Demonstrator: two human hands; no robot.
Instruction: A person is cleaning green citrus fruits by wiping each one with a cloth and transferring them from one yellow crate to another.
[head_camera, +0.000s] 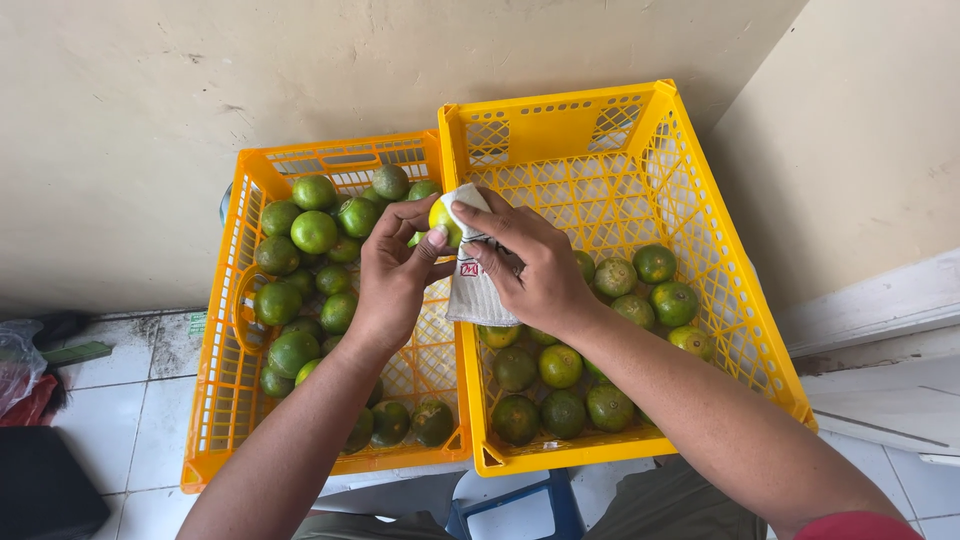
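Above 2 yellow crates (700, 250), my left hand (395, 275) grips a lime (443, 220); my right hand (530, 265) presses a white cloth (478, 290) on it; roughly half the fruit lies in the left crate (225, 400), unwiped by the look of it.

Held fruit (444, 220) mostly hidden by hands and cloth (478, 290); dark items at left edge cut off, unidentifiable.

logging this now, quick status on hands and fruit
Left hand grips a yellow-green citrus fruit. Right hand presses a white cloth on it. Above two yellow crates, nothing blocking.
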